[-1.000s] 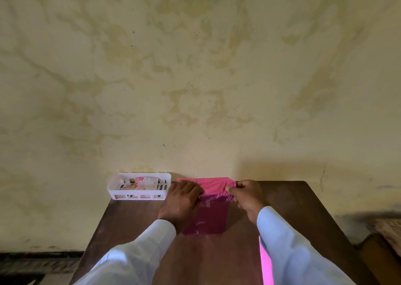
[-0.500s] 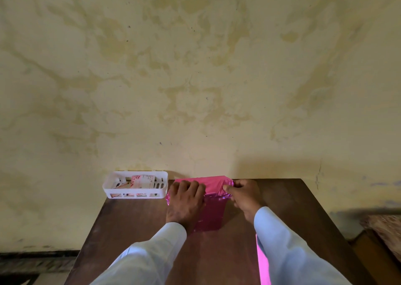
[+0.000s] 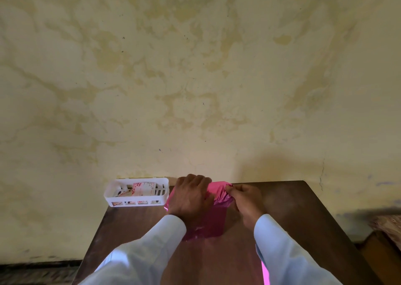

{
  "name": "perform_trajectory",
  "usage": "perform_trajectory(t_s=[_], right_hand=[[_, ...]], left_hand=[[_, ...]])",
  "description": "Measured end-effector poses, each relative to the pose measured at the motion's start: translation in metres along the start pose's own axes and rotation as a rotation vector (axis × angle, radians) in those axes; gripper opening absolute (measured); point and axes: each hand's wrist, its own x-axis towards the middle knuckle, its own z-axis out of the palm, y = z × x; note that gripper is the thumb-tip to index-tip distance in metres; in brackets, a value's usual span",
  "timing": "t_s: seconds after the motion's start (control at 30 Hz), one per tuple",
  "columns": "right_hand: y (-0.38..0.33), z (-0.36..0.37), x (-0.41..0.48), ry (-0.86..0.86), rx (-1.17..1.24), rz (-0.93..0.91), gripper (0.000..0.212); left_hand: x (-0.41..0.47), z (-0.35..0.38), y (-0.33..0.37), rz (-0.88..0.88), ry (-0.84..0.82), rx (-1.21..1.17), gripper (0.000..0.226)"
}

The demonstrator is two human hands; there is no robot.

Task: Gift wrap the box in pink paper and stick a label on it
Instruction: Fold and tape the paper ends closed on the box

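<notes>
A box covered in pink paper (image 3: 219,190) stands at the far edge of the dark wooden table (image 3: 293,211), with a loose sheet of the pink paper (image 3: 208,224) trailing toward me. My left hand (image 3: 192,195) lies over the top of the box, fingers curved over its far edge, and hides most of it. My right hand (image 3: 245,200) pinches the crumpled paper at the box's right end. The box itself is hidden under the paper.
A white slotted plastic basket (image 3: 138,200) with floral cards (image 3: 143,188) inside sits left of the box, against the stained wall. A bright pink strip (image 3: 264,274) shows by my right sleeve at the near edge.
My left hand has slid forward from the near side of the box onto its top, up to the far edge. My right hand stays pinching the paper at the right end.
</notes>
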Motion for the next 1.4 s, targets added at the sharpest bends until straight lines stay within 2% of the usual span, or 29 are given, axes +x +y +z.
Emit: perform_trajectory(t_s=[0.1, 0.17, 0.4, 0.5, 0.67, 0.73, 0.83, 0.93, 1.17, 1.27, 1.4], right_hand=[[-0.004, 0.001, -0.002, 0.008, -0.083, -0.063, 0.014], [-0.006, -0.001, -0.002, -0.017, -0.095, -0.072, 0.016], [-0.002, -0.021, 0.002, -0.190, 0.011, 0.006, 0.020], [0.009, -0.030, 0.006, -0.203, -0.029, -0.008, 0.023], [0.010, -0.035, 0.003, -0.245, -0.131, -0.154, 0.056], [0.007, -0.032, 0.004, -0.252, -0.201, -0.265, 0.059], [0.005, -0.027, 0.009, -0.249, -0.278, -0.369, 0.061], [0.003, -0.024, 0.012, -0.224, -0.281, -0.392, 0.057], [0.006, -0.019, 0.000, -0.010, -0.056, -0.175, 0.024], [0.011, -0.013, -0.005, 0.009, -0.031, -0.162, 0.014], [0.013, -0.004, -0.003, -0.045, -0.106, -0.155, 0.011]], left_hand=[[0.016, -0.004, 0.010, 0.130, -0.126, -0.035, 0.052], [0.021, 0.000, 0.017, 0.170, -0.117, -0.013, 0.045], [0.019, 0.022, 0.026, 0.085, -0.030, -0.044, 0.050], [0.018, 0.024, 0.024, 0.041, -0.018, -0.099, 0.038], [0.018, 0.029, 0.024, 0.055, -0.025, -0.091, 0.020], [0.017, 0.031, 0.026, 0.059, -0.009, -0.095, 0.015], [0.014, 0.033, 0.030, 0.076, 0.058, -0.088, 0.018], [0.013, 0.032, 0.031, 0.068, 0.094, -0.155, 0.021], [0.010, 0.020, 0.027, -0.215, 0.081, -0.413, 0.016], [0.011, 0.022, 0.027, -0.277, 0.105, -0.485, 0.003], [0.015, 0.025, 0.029, -0.279, 0.085, -0.485, 0.034]])
